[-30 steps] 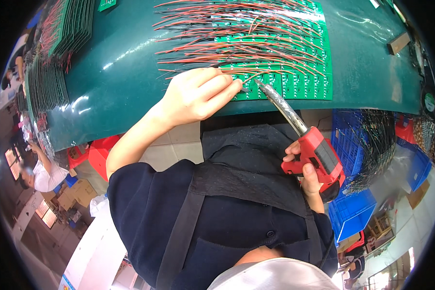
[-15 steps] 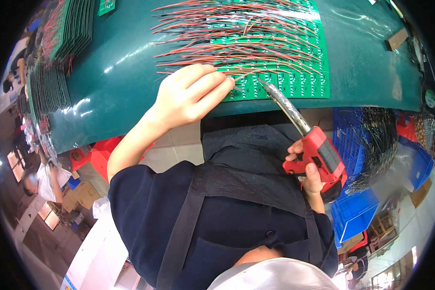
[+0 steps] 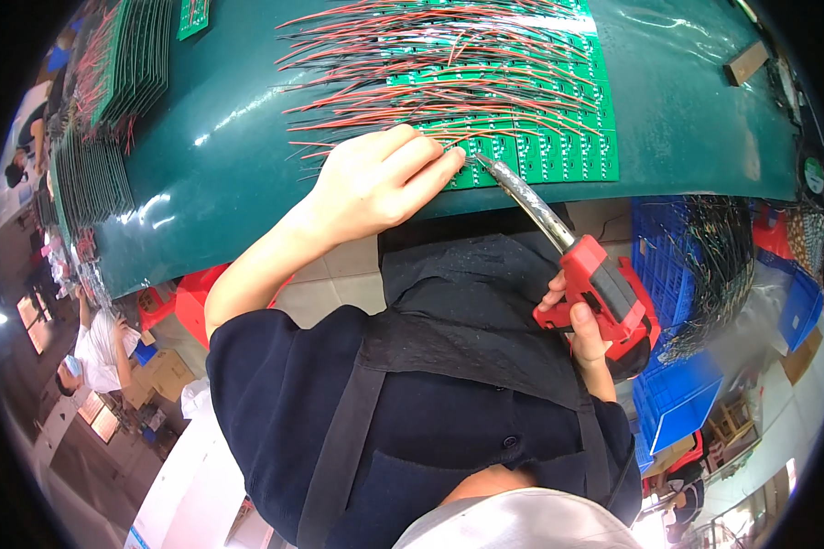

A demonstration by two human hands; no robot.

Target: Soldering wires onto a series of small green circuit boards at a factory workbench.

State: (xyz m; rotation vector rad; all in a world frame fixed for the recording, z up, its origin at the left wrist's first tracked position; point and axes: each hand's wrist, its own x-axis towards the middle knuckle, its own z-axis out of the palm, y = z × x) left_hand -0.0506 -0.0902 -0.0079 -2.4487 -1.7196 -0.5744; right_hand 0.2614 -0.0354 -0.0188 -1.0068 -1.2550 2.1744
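My left hand (image 3: 380, 178) is closed in a pinch at the near edge of a green circuit board panel (image 3: 572, 165). Thin wire ends poke out by its fingertips, so it seems to grip a wire. My right hand (image 3: 581, 320) is wrapped round the handle of a red and black soldering gun (image 3: 604, 288). The gun's metal barrel slants up and left, and its tip is close beside my left fingertips, over the panel. Many red and black wires (image 3: 449, 87) lie in rows across the panel, their loose ends reaching left past it.
The panel lies on a green-topped table (image 3: 229, 174). Stacked boards with wires (image 3: 133, 64) stand at its far left. A small brown block (image 3: 746, 64) sits at the far right. Blue crates (image 3: 673, 403) and a bundle of dark wires (image 3: 714, 284) are at right. Another person (image 3: 105, 352) is at left.
My left hand has shifted slightly right along the panel's near edge. The soldering gun's tip has moved left, closer to my left fingertips. The panel appears slightly farther left and up.
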